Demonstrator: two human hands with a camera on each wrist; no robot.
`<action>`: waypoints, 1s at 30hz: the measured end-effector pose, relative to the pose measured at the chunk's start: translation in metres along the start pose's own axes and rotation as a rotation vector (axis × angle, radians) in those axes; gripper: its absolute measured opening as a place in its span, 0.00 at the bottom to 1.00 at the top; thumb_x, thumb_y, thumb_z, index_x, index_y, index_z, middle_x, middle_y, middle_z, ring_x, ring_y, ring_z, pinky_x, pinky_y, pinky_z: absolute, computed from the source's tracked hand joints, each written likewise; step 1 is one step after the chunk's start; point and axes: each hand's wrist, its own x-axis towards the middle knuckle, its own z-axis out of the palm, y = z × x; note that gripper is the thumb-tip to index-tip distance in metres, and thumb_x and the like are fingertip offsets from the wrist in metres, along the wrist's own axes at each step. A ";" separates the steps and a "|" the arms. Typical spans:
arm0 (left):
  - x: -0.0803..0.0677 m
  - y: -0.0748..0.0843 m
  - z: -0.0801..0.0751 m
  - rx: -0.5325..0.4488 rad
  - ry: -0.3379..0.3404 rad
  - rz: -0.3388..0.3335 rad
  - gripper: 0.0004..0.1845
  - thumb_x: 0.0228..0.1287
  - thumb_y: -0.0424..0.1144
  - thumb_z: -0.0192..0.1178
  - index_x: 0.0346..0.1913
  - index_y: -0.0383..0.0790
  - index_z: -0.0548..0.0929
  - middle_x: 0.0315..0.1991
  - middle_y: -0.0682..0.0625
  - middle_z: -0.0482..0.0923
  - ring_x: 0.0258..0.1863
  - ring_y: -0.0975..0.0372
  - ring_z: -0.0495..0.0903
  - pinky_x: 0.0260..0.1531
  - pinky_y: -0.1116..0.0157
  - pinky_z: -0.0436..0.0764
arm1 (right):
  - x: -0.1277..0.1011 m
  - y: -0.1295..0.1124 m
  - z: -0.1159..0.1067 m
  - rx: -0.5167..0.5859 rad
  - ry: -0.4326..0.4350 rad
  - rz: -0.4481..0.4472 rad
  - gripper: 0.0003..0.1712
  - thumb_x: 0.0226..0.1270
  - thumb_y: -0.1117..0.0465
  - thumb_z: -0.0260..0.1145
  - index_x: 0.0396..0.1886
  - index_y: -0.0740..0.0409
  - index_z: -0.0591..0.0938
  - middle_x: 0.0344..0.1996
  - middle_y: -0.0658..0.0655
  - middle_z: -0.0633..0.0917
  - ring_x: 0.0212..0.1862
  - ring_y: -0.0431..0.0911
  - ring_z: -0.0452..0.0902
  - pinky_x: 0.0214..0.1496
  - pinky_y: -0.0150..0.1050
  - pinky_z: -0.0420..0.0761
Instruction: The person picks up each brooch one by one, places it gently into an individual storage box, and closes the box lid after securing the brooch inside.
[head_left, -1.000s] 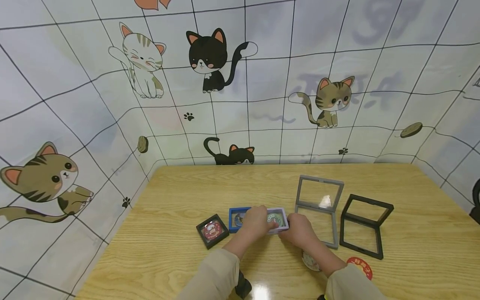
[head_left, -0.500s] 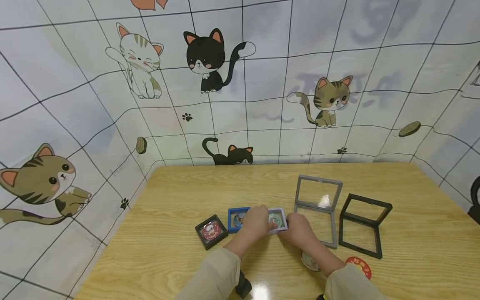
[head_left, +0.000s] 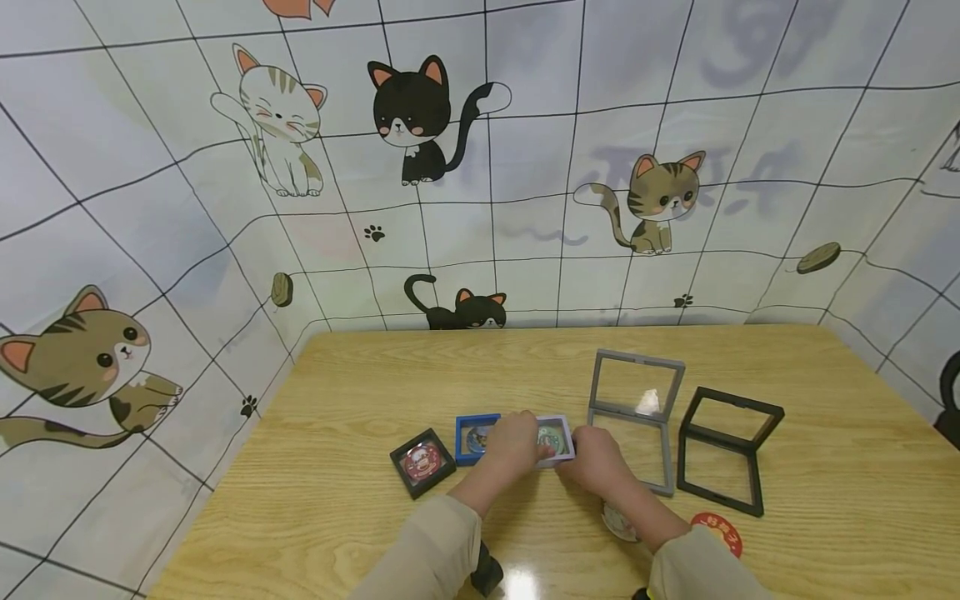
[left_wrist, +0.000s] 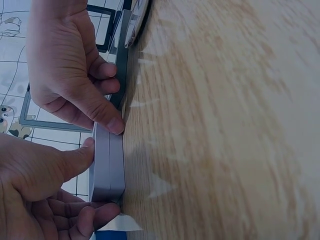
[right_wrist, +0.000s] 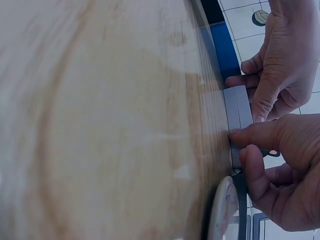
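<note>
1. Both hands meet at a closed lilac case (head_left: 557, 439) lying flat on a wooden table (head_left: 360, 392), just in front of the person.
2. The left hand (head_left: 512, 444) rests over the case's left part, fingers curled round its edge, thumb pressed to the near side as the left wrist view shows.
3. The right hand (head_left: 600, 463) pinches the case's right end, thumb tip on the seam between its two halves.
4. A blue case (head_left: 472, 437) lies just left of the lilac one, and a black case (head_left: 423, 462) with a red badge sits beyond it.
5. To the right, a grey case (head_left: 637, 417) and a black frame (head_left: 727, 458) stand open, lids raised.
6. A red badge (head_left: 718, 533) and a pale badge (head_left: 618, 523) lie near the right sleeve.
7. A cat-print backdrop (head_left: 420, 117) surrounds the table.
</note>
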 end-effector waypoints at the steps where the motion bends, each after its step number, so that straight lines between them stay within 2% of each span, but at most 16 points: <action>1: 0.000 0.000 0.000 -0.002 0.000 0.000 0.23 0.49 0.53 0.65 0.33 0.34 0.78 0.23 0.48 0.76 0.21 0.61 0.74 0.18 0.66 0.72 | 0.000 0.000 -0.001 -0.005 0.001 -0.001 0.10 0.38 0.68 0.71 0.17 0.63 0.76 0.13 0.50 0.73 0.17 0.42 0.64 0.19 0.34 0.65; 5: 0.000 0.000 0.001 -0.026 -0.001 0.008 0.22 0.49 0.52 0.65 0.33 0.34 0.78 0.22 0.49 0.76 0.20 0.62 0.72 0.17 0.67 0.71 | -0.001 0.000 -0.003 -0.005 0.009 -0.010 0.09 0.38 0.70 0.70 0.13 0.62 0.75 0.11 0.50 0.71 0.16 0.41 0.63 0.18 0.33 0.63; 10: -0.002 -0.002 0.002 -0.051 0.004 0.019 0.21 0.50 0.51 0.65 0.32 0.34 0.79 0.20 0.50 0.75 0.18 0.63 0.71 0.16 0.69 0.70 | -0.004 -0.002 -0.007 0.024 -0.002 0.020 0.07 0.38 0.74 0.67 0.12 0.63 0.76 0.08 0.49 0.70 0.12 0.40 0.61 0.14 0.30 0.60; 15: -0.006 -0.001 0.002 -0.026 0.019 0.034 0.19 0.51 0.51 0.64 0.28 0.35 0.79 0.18 0.51 0.72 0.17 0.63 0.69 0.15 0.69 0.69 | -0.009 -0.005 -0.016 -0.003 -0.005 0.031 0.05 0.43 0.71 0.68 0.19 0.67 0.79 0.09 0.51 0.73 0.13 0.40 0.64 0.15 0.30 0.64; 17: -0.008 0.000 0.001 0.001 0.025 0.038 0.18 0.52 0.51 0.64 0.26 0.36 0.79 0.17 0.52 0.72 0.17 0.63 0.69 0.15 0.68 0.69 | -0.012 -0.005 -0.020 -0.008 -0.001 0.021 0.07 0.44 0.69 0.69 0.24 0.69 0.80 0.12 0.51 0.75 0.16 0.40 0.68 0.18 0.32 0.69; 22: -0.016 0.006 0.001 0.045 0.046 0.047 0.15 0.53 0.49 0.63 0.22 0.40 0.78 0.16 0.53 0.71 0.15 0.64 0.69 0.14 0.66 0.70 | -0.021 0.001 -0.028 -0.019 0.009 -0.007 0.10 0.45 0.67 0.70 0.27 0.68 0.79 0.17 0.52 0.76 0.21 0.42 0.70 0.25 0.37 0.72; 24: -0.020 0.012 0.002 0.048 0.066 0.102 0.16 0.54 0.49 0.63 0.20 0.41 0.76 0.15 0.54 0.70 0.14 0.64 0.68 0.13 0.67 0.69 | -0.026 0.005 -0.032 -0.014 0.010 -0.002 0.11 0.45 0.65 0.71 0.26 0.67 0.79 0.17 0.51 0.75 0.21 0.42 0.69 0.24 0.37 0.71; 26: -0.026 0.019 0.003 0.014 0.052 0.184 0.15 0.54 0.48 0.63 0.20 0.41 0.76 0.15 0.55 0.71 0.14 0.66 0.68 0.12 0.69 0.68 | -0.033 0.010 -0.038 -0.012 0.005 0.015 0.11 0.46 0.64 0.71 0.26 0.66 0.79 0.18 0.51 0.76 0.22 0.42 0.70 0.24 0.37 0.71; 28: -0.031 0.027 0.005 -0.050 0.010 0.270 0.15 0.53 0.48 0.63 0.23 0.40 0.79 0.17 0.55 0.75 0.15 0.68 0.69 0.14 0.73 0.68 | -0.040 0.013 -0.044 -0.011 -0.011 0.044 0.12 0.46 0.63 0.71 0.26 0.66 0.78 0.19 0.51 0.75 0.22 0.42 0.70 0.23 0.37 0.71; 30: -0.036 0.033 0.008 -0.145 -0.063 0.329 0.14 0.54 0.48 0.63 0.27 0.38 0.81 0.21 0.54 0.79 0.14 0.70 0.69 0.16 0.76 0.68 | -0.048 0.015 -0.050 -0.018 -0.033 0.071 0.12 0.46 0.63 0.71 0.26 0.66 0.78 0.19 0.51 0.75 0.21 0.42 0.69 0.23 0.36 0.70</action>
